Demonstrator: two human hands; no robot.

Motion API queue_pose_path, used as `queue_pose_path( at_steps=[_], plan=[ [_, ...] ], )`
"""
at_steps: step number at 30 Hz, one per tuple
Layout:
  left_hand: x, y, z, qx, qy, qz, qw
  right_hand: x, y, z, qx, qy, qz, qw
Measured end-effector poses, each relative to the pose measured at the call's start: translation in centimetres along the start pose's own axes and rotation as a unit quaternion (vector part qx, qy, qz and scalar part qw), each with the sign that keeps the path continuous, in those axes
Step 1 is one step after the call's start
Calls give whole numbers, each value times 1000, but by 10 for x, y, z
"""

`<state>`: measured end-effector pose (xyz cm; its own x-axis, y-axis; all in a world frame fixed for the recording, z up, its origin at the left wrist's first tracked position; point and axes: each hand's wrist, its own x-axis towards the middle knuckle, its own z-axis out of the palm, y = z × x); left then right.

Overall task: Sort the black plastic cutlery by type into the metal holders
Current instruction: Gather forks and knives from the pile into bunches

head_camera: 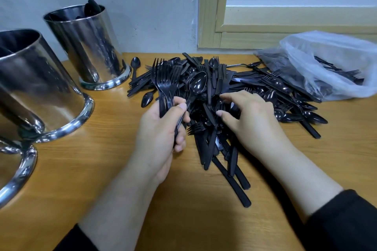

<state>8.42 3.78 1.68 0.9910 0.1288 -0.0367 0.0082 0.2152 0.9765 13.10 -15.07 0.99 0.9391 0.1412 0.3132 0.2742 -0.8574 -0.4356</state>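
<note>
Glossy black plastic cutlery pile [234, 87] at frame centre; left hand [163, 128] grip clutches forks and spoon [175, 81], right hand [248, 116] fingers curled into pile, grip unclear.

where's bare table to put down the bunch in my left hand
Bare table lies between the holders and the left hand, and along the near edge between the forearms. A strip right of the pile, below the bag, is free too. The middle by the wall is crowded with cutlery.
</note>
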Motion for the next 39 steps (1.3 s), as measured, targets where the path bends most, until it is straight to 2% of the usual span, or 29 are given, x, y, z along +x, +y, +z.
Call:
queue_pose_path(
  at_steps=[5, 9, 14, 20, 25, 28, 32, 37, 39],
  plan=[
    [0, 0, 1, 3, -6, 1, 1000, -1, -1, 1, 21, 7, 1, 1000],
    [0, 0, 1, 7, -1, 6, 1000, 0, 0, -1, 125, 20, 30, 992],
    [0, 0, 0, 36, 7, 24, 999, -2, -1, -21, 324, 74, 59, 941],
    [-1, 0, 4, 77, 2, 33, 996, -5, -3, -26, 470, 108, 60, 874],
    [-7, 3, 9, 65, -69, -1, 995, -9, -13, -23, 478, 152, 56, 863],
    [-12, 3, 11, 72, -115, -26, 990, -9, -13, -20, 436, 178, 21, 882],
    [-13, 2, 13, 98, -166, -39, 981, -9, -15, -14, 424, 158, 23, 892],
    [-10, -2, 11, 117, -174, -64, 976, -8, -14, -14, 373, 119, 3, 920],
    [-9, -2, 9, 112, -162, -54, 979, -7, -10, -17, 351, 130, 1, 927]
  ],
)
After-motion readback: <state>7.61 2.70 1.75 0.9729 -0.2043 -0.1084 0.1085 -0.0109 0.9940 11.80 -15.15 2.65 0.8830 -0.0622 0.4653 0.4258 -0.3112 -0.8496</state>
